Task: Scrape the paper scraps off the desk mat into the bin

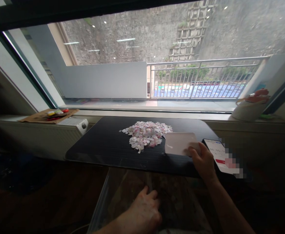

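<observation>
A loose heap of small white and pink paper scraps [147, 133] lies on the dark tabletop [103, 143]. Just right of the heap, a pale rectangular card [178, 143] with rounded corners stands tilted over the table. My right hand [203, 159] pinches its right end, thumb against the near side. Low in front of the table, my left hand [146, 208] is over a clear plastic bin [101, 198]. Its fingers curl inward, and whatever they hold, if anything, is hidden. The bin's inside is dark and hard to make out.
A phone [220, 156] with a lit timer screen lies at the table's right edge. Behind stands a window sill [157, 113]. To the left, a radiator [59, 133] carries brown paper [38, 117] with small colourful items. A white container [247, 109] stands far right.
</observation>
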{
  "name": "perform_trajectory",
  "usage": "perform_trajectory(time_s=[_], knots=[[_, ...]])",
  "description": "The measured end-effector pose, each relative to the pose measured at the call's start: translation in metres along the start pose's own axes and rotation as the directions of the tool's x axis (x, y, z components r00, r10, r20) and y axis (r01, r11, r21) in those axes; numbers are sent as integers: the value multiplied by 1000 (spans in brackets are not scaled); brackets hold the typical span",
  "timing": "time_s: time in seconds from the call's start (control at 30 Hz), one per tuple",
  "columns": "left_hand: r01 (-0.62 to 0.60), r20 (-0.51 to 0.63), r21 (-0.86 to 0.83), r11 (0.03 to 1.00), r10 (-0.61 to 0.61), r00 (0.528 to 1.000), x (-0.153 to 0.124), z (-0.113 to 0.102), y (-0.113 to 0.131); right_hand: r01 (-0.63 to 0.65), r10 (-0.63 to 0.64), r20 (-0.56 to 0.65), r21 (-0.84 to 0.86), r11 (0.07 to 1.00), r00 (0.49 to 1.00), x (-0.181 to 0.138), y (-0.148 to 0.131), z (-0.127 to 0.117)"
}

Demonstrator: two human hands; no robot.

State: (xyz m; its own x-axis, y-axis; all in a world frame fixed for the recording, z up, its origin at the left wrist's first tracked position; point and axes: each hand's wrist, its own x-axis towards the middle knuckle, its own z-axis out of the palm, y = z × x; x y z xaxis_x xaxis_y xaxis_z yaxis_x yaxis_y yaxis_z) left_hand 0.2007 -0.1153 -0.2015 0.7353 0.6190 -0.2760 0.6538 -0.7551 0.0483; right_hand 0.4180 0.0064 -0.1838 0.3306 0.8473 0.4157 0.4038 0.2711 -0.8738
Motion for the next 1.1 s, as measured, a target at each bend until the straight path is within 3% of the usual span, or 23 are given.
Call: perform_trajectory(time_s=[0.23,0.43,0.6,0.77,0.93,1.1], knots=[[-9,127,11,1000,8,992,7,-18,14,-9,12,62,-44,999,998,-26,-4,-4],[-53,41,10,999,52,998,6,-11,15,10,-5,78,-64,998,997,-38,-3,0],[-149,37,10,989,148,988,15,3,20,-24,28,33,-103,994,999,-47,4,-11],[-215,43,28,976,214,976,22,-10,24,-55,62,48,-129,990,997,-52,5,-20],[-295,10,37,955,295,955,26,-21,27,27,-18,63,-142,990,998,-47,-6,-14],[-292,-18,17,956,292,956,25,-21,25,85,-71,124,-115,990,990,-36,-13,-6]])
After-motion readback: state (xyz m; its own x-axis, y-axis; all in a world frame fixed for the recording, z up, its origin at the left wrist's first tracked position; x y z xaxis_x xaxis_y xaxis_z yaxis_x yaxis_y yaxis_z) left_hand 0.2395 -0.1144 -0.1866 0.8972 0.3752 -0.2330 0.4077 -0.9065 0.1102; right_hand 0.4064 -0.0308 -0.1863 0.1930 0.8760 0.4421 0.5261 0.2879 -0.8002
